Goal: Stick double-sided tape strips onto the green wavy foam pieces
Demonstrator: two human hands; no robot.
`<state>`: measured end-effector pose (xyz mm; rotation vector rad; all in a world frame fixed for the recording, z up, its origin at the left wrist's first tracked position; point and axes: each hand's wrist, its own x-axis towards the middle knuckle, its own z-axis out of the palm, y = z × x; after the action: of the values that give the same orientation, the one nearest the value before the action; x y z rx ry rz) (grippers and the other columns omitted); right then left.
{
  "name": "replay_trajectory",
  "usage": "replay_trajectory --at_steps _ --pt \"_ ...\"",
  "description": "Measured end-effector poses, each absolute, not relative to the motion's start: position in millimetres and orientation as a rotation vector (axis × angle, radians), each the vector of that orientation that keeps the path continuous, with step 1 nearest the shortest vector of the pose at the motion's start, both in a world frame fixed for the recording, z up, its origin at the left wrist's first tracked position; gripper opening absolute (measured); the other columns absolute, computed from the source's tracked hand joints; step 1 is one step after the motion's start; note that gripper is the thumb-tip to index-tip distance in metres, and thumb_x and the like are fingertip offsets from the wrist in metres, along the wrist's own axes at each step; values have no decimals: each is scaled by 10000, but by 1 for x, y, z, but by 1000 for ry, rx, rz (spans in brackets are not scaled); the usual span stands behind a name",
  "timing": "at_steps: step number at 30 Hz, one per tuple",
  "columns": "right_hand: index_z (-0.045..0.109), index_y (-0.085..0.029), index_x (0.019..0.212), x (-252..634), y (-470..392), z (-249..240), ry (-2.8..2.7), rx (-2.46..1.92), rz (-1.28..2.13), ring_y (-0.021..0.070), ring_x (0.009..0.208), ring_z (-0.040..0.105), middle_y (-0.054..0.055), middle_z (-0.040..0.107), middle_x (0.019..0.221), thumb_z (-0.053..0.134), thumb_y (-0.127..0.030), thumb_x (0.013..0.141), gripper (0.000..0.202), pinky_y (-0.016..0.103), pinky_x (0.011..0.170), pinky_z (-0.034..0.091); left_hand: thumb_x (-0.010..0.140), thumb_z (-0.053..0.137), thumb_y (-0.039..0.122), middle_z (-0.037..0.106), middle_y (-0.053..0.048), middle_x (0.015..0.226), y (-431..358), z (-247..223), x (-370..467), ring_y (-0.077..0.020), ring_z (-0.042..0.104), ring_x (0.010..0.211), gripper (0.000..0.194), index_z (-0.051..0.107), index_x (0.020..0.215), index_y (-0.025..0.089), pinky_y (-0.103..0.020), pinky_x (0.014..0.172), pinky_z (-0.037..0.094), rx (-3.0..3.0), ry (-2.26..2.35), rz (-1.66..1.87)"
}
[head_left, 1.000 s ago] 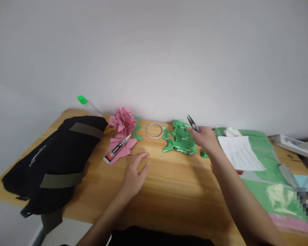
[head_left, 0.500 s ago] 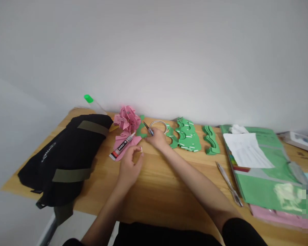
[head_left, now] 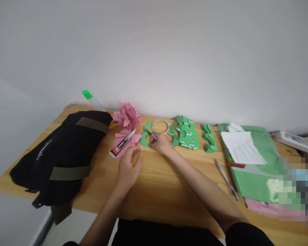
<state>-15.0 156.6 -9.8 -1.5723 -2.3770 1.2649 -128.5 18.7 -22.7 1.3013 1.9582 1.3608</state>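
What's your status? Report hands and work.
Right hand holding pointed tool over green cutout. Left hand beside glue tube, white bit at fingertip. White ring just beyond right hand.

This looks to me like a craft corner: a wooden table [head_left: 156,188] standing against a plain wall [head_left: 154,58], with a glue tube [head_left: 122,144], pink paper [head_left: 128,116] and green cut-outs [head_left: 188,136] spread across it. Whether it's in a home, I can't tell.
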Motion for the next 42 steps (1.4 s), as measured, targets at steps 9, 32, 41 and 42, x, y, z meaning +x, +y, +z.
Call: replay_trajectory --at_steps 9,32,41,42 --pt "599 -203 673 61 71 -18 -2227 -1427 1497 109 537 480 -72 512 551 667 -110 662 116 221 547 357 778 623 178 724 -78 1035 -8 -27 -108 -201 705 893 349 550 1120 187 -407 868 551 1141 1887 1114" --pt "519 -212 715 76 42 -9 -882 -1252 1805 25 317 238 -149 357 391 865 -509 551 485 198 331 160 563 847 301 479 135 521 -18 -5 -80 -84 484 490 735 525 1207 151 -204 525 404 740 1668 1250" --pt "456 -225 657 93 45 -2 -885 -1127 1997 25 346 211 -137 317 409 862 -502 587 497 187 332 137 772 726 374 719 -91 1084 -22 -8 -87 -244 669 1052 618 496 1320 205 -403 898 493 1043 1985 1286" --pt "450 -225 657 92 44 -2 -887 -1105 2019 25 348 207 -137 317 411 856 -499 603 493 188 334 132 820 678 381 737 -87 1046 -22 -3 -82 -235 690 1019 593 475 1350 209 -392 879 509 1002 1836 1272"
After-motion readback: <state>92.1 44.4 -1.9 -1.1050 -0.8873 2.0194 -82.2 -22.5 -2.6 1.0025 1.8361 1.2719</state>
